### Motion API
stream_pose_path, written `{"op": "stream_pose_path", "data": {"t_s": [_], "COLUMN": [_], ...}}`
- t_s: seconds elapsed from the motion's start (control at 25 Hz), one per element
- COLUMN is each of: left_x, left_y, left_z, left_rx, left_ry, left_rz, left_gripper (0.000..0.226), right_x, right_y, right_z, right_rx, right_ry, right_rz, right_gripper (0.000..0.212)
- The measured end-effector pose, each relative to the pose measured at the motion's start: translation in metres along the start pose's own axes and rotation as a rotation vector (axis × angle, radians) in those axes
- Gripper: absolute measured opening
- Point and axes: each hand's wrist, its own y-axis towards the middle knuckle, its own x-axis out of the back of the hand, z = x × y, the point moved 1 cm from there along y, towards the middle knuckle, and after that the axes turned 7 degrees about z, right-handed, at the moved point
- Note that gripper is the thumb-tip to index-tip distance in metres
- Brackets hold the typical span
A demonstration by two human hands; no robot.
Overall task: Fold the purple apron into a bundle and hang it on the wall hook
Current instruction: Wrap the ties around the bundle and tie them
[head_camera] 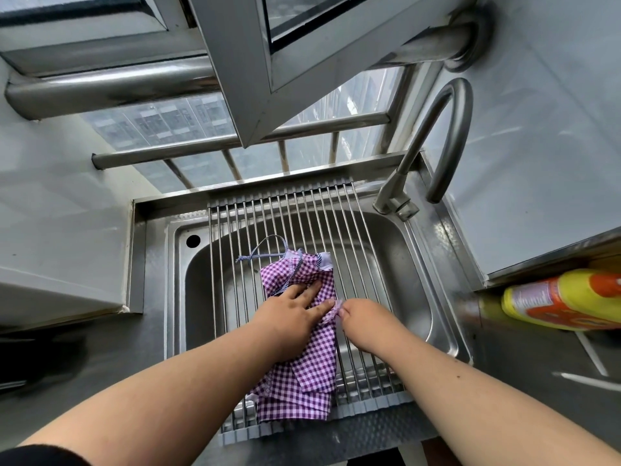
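No legible text, only blurred print on the yellow bottle [568, 299].

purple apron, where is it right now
In the head view the purple apron lies centre frame on the roll-up rack over the sink, under the left hand; the right hand pinches its right edge.

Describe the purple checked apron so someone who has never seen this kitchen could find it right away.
Find the stainless steel sink under the window, bridged by a roll-up rack of metal rods. On that rack lies the purple-and-white gingham apron, folded into a long strip, the only fabric among bare metal.
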Motion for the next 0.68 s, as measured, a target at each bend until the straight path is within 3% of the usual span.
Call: {"op": "stream_pose_path", "data": {"t_s": [0.28, 0.4, 0.6, 0.68], "left_x": [0.005, 0.014, 0.027, 0.031], "left_y": [-0.002, -0.007, -0.007, -0.001], "left_z": [-0.002, -0.002, 0.002, 0.0], "left_rx": [-0.02, -0.046, -0.125, -0.117], "left_ry": [0.01, -0.014, -0.059, -0.161], "left_rz": [0.013, 0.044, -0.148, -0.129], "left_gripper": [0.072, 0.063, 0.043, 0.043], "right_x": [0.002, 0.016, 0.031, 0.033], "right_y": [-0.012, -0.009, 0.002, 0.002], "right_z": [-0.017, -0.009, 0.007, 0.014], "right_rx": [-0.049, -0.032, -0.024, -0.003], "right_ry": [-0.012, 0.131, 0.318, 0.307], "right_rz": [-0.111, -0.21, -0.287, -0.271], "right_gripper": [0.031, 0.03, 0.025, 0.025]}}
